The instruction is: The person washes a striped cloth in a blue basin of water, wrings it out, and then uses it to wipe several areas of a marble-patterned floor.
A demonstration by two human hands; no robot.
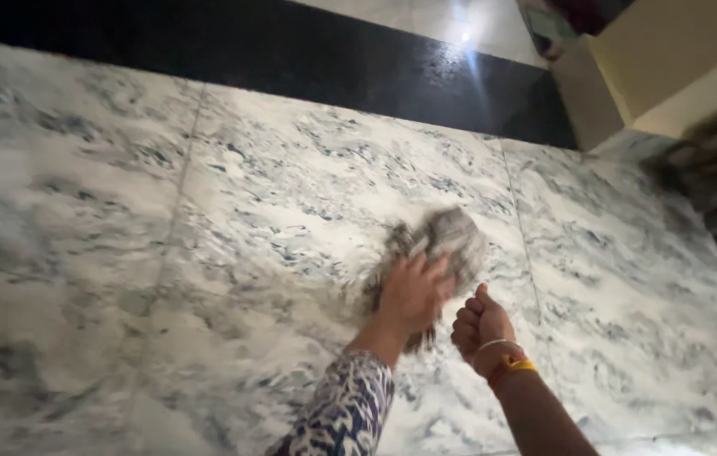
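Low on the marble floor (206, 253), just right of centre, the left hand (413, 291) presses flat on a grey cloth (451, 236), fingers spread over its near edge. That cloth is bunched and blurred, with ragged fringe showing at 6 o'clock and 9 o'clock of the hand; whether the fingers pinch it or only lie on top, I cannot tell. A patterned blue-and-white sleeve (346, 414) covers the left forearm. At 4 o'clock of the cloth, just beside the left hand, the right hand (476, 325) is curled into a loose fist with the thumb up; nothing shows inside it, and whether it touches the cloth cannot be made out. Its wrist wears a thin white band and an orange-yellow bangle (510, 365). Floor slabs are white with grey-blue veins, joints running away toward 12 o'clock. A black strip (291, 51) crosses the top, with a bright glint on the paler floor beyond at 1 o'clock. A cream block (671, 59) stands at 2 o'clock.
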